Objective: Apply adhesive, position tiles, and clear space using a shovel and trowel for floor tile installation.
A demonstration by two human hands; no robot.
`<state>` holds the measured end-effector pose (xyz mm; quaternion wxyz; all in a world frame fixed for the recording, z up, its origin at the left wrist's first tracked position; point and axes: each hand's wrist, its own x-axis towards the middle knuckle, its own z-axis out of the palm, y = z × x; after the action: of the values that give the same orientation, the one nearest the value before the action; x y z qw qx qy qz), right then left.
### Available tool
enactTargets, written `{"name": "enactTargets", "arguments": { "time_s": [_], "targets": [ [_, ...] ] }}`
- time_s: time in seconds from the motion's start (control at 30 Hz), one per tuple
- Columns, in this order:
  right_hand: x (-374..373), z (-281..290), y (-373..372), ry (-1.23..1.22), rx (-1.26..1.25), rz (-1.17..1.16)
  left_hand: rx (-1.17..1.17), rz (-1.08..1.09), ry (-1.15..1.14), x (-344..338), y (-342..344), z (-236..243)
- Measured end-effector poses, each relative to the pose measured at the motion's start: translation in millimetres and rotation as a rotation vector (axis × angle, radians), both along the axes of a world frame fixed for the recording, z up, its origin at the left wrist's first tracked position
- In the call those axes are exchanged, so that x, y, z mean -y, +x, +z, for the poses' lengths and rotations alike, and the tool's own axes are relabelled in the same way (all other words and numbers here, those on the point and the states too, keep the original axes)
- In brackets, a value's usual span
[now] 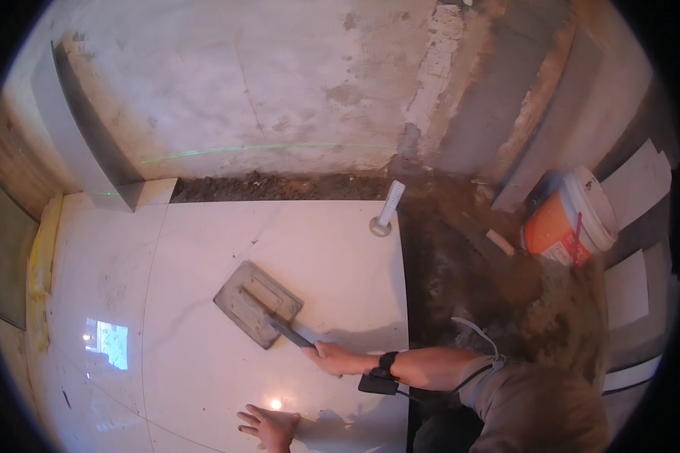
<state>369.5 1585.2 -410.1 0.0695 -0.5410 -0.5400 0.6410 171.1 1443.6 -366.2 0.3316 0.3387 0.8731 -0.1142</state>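
Note:
My right hand is closed round the dark handle of a tile tamper, whose flat, square grey head is over or on a large white floor tile. The frame does not show whether the head touches the tile. Lower down, my left hand lies on the same tile with its fingers spread, holding nothing. At the tile's far right corner stands a white upright scale on a round metal base.
Dark mortar bed borders the tile on the right, with a wooden-handled trowel on it. An orange-and-white bucket leans beyond. Grey boards lean on the wall at left and right. A green laser line crosses the wall.

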Motion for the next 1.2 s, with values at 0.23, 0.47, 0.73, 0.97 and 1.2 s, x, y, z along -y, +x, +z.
{"name": "enactTargets", "arguments": {
  "time_s": [0.23,0.47,0.73,0.97,1.2],
  "targets": [
    [12.8,21.0,16.7,-0.185,-0.146,0.010,-0.005,-0.166,0.004,-60.8,-52.1,-4.0],
    [13.6,19.9,71.5,0.007,0.207,-0.012,-0.183,-0.310,0.060,-57.8,-93.7,-114.0],
    [95.6,64.0,117.3,-0.193,0.186,-0.633,0.075,-0.487,0.273,58.7,-81.0,-90.0],
    [263.9,197.6,226.5,-0.224,0.512,-0.397,0.551,-1.032,0.142,321.8,-185.2,-81.2],
    [553.2,359.9,327.8,-0.395,0.937,-0.625,0.730,0.082,-0.320,257.9,-102.2,163.1]
  ]
}}
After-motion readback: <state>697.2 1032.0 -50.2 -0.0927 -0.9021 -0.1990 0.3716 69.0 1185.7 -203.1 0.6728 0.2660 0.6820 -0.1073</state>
